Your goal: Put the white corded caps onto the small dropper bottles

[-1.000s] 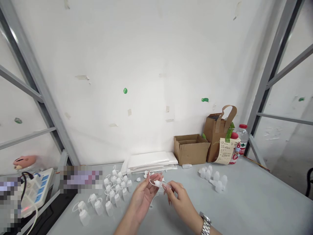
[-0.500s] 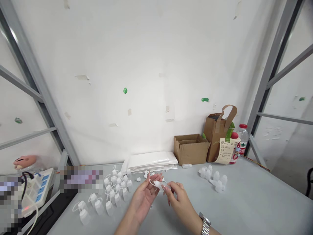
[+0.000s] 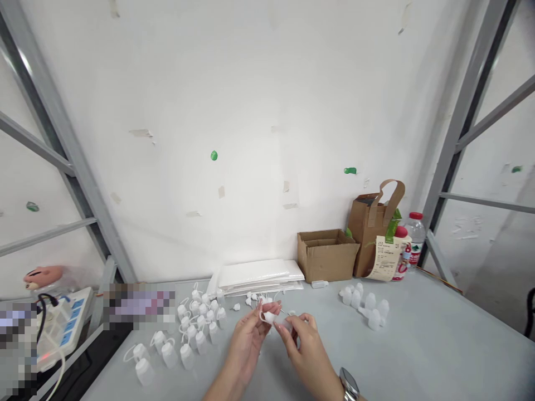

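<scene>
Both my hands meet over the grey table (image 3: 418, 345), pinching one small white plastic bottle (image 3: 271, 318) with a looped cap strap. My left hand (image 3: 246, 334) has its fingertips closed on the bottle's cap end. My right hand (image 3: 303, 342), with a metal watch at the wrist, closes on the bottle's body. Several capped white bottles (image 3: 194, 328) stand in rows just left of my hands. A smaller cluster of uncapped bottles (image 3: 368, 306) sits to the right. Loose white caps (image 3: 251, 298) lie behind my hands.
A stack of white bags (image 3: 259, 274), an open cardboard box (image 3: 326, 253), a brown paper bag (image 3: 371, 228) and a drink bottle (image 3: 414, 236) line the wall. A power strip (image 3: 58, 323) lies at the left edge. Grey shelf posts rise on both sides.
My hands have drawn closer together around the bottle, and the right wrist has turned so the watch sits lower in view.
</scene>
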